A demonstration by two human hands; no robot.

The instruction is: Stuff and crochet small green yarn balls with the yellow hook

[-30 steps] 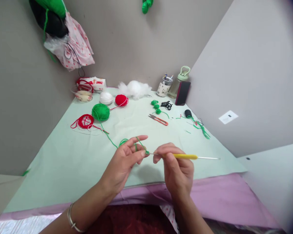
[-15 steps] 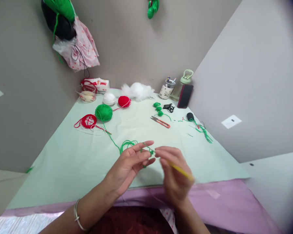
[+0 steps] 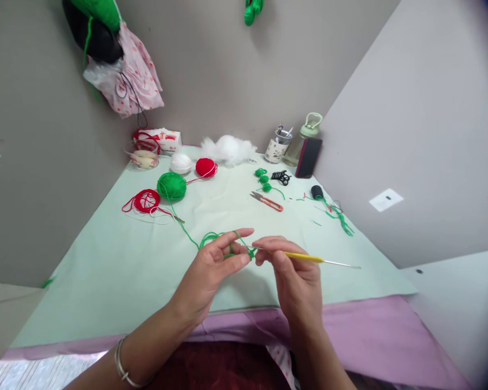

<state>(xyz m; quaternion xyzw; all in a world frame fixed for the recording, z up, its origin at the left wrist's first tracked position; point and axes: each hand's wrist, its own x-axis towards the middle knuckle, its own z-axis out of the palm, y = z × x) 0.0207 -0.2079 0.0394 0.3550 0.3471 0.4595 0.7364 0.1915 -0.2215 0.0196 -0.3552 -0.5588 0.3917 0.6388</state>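
Observation:
My left hand [image 3: 215,265] pinches a small green crochet piece [image 3: 251,253] between thumb and fingers, its index finger stretched out with green yarn looped over it. My right hand [image 3: 295,273] is closed around the yellow handle of a crochet hook [image 3: 309,257]. The hook's thin metal tip meets the green piece, and its other metal end sticks out to the right. From the left hand the yarn strand runs past loose green loops [image 3: 208,238] to a green yarn ball [image 3: 171,186] on the table.
Orange-handled thread snips [image 3: 267,201] lie beyond the hands, near small green crochet pieces [image 3: 264,179] and a black claw clip [image 3: 281,177]. Wound red yarn [image 3: 147,201] lies left. White stuffing [image 3: 229,149], a pen cup [image 3: 277,147], a bottle [image 3: 299,145] and a phone [image 3: 309,157] stand at the back.
The crochet hook has swung from slanting down to nearly level as my right hand turned. Its tip now lies at the yarn by my left index finger.

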